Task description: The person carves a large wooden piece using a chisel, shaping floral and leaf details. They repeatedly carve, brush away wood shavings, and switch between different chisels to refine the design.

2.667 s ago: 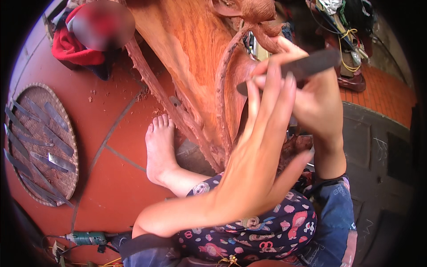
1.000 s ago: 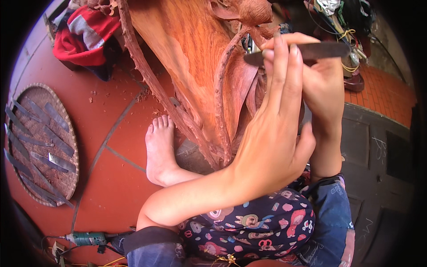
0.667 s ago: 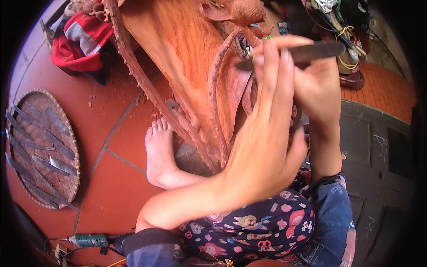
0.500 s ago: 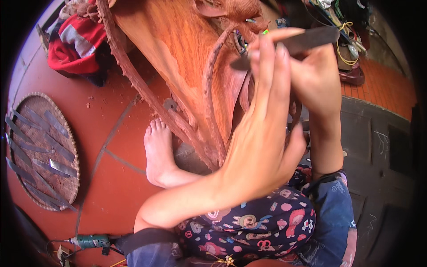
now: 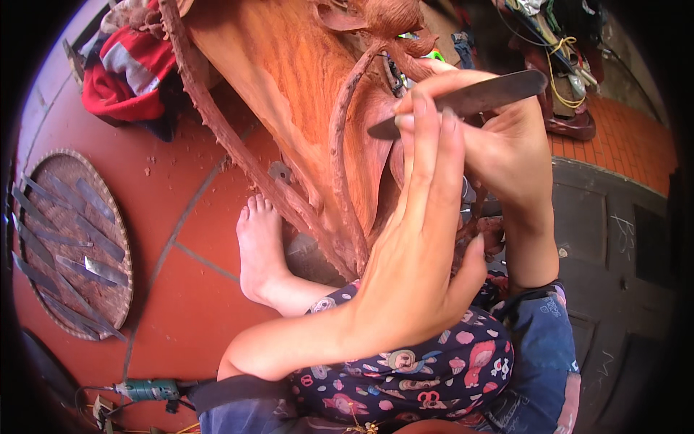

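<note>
My right hand [image 5: 512, 145] grips a flat, dark metal carving blade [image 5: 499, 94] with rounded ends, its thin tip pointing left. My left hand [image 5: 408, 249] is stretched out with fingers long and close together and the thumb apart. Its fingertips lie against the blade, near the fingers of the right hand. Behind both hands rises a large reddish-brown wood carving [image 5: 282, 58] with grained, smooth surfaces. Knobbly carved stems [image 5: 238, 148] run down it towards my lap. The hands cover part of the carving, so I cannot tell whether the blade touches it.
A round woven tray [image 5: 124, 289] with several flat metal blades [image 5: 105, 271] sits on the red tiled floor at left. A green power tool [image 5: 148, 389] lies at lower left. Red cloth [image 5: 126, 101] is heaped at upper left. Dark panelled wood [image 5: 600, 253] lies at right; my bare foot [image 5: 260, 246] rests beside the carving.
The blade and both hands have shifted slightly down, and the blade's thin tip a little left. The right hand still holds the blade, with the left fingertips against it.
</note>
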Demonstrator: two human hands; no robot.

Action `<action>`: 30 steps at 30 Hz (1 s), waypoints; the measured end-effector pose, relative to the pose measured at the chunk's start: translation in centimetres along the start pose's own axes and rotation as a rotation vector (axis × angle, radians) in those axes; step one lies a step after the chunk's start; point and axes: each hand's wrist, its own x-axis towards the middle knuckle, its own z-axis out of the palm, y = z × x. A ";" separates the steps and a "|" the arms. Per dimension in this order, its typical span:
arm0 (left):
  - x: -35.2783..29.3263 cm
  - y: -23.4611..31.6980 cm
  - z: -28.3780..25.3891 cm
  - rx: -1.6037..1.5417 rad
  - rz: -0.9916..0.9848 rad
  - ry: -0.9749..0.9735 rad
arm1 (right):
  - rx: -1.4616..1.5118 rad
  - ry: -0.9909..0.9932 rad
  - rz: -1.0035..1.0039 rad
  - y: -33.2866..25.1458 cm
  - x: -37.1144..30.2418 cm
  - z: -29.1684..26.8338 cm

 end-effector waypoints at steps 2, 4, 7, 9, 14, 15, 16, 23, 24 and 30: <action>0.7 -1.0 0.5 -0.012 0.028 0.020 | 0.011 0.020 0.069 0.0 0.5 -0.1; 1.8 -1.7 0.8 0.004 0.071 0.046 | 0.082 0.109 0.140 -0.4 0.3 0.6; 1.7 -1.2 0.8 0.018 0.075 0.037 | 0.102 0.179 0.067 0.2 0.1 0.6; -0.3 0.2 0.5 -0.020 -0.024 -0.008 | 0.042 0.038 0.005 0.3 -0.2 0.0; 1.8 -1.3 0.8 -0.019 0.062 0.045 | 0.094 0.203 0.103 -0.3 1.2 0.5; 2.2 -1.7 0.9 -0.023 0.076 0.058 | 0.090 0.183 0.086 -0.2 0.8 0.8; 1.5 -1.3 0.7 -0.051 0.044 0.041 | 0.085 0.162 0.069 -0.4 0.2 1.0; 2.3 -1.3 0.9 -0.047 0.060 0.052 | -0.028 0.194 0.169 -1.3 0.9 0.7; 2.2 -1.2 1.0 -0.091 0.043 0.056 | -0.011 0.193 0.163 -1.2 0.6 0.8; 1.2 -1.3 1.0 -0.068 0.065 0.073 | -0.104 0.044 0.170 -1.9 0.8 0.3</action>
